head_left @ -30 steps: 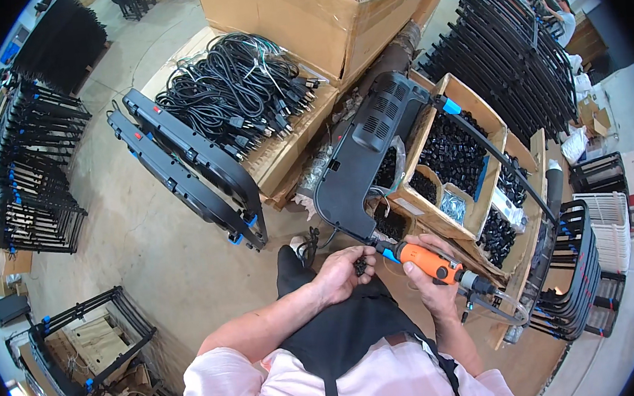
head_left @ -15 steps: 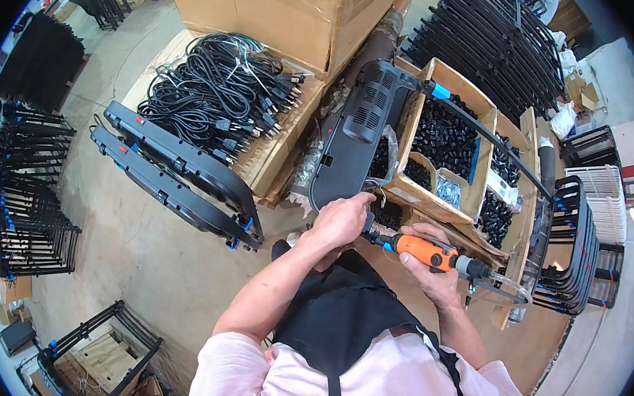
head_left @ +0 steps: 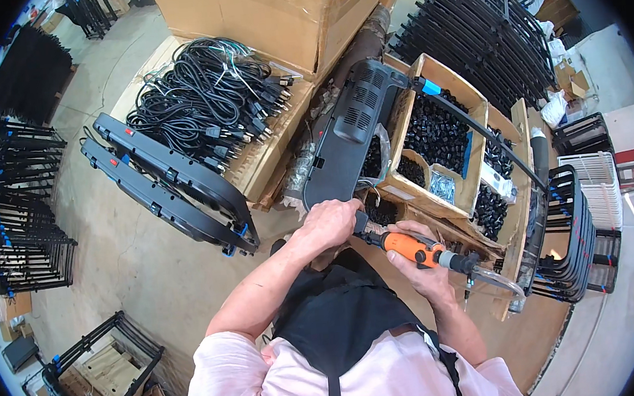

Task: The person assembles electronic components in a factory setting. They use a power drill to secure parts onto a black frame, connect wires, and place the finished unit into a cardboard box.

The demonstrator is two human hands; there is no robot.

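My left hand is curled closed over the near end of a long black plastic housing with a vented hump. The housing lies slanted in front of me and has a black tube joined to its far end. In my right hand is an orange power screwdriver, held almost level. A clear hose trails from its back end. The screwdriver's front end points left at the housing's near corner, close beside my left fingers. Those fingers hide the exact spot where the tip meets the part.
Wooden bins of small black parts stand to the right, with a bag of screws in one. Black power cords are heaped on cardboard at left. Two similar housings stand beside them. Stacked black frames rise behind the bins.
The screwdriver and my right hand have shifted slightly left and up. My left hand stays at the housing's near end. The whole view has drifted a little left.
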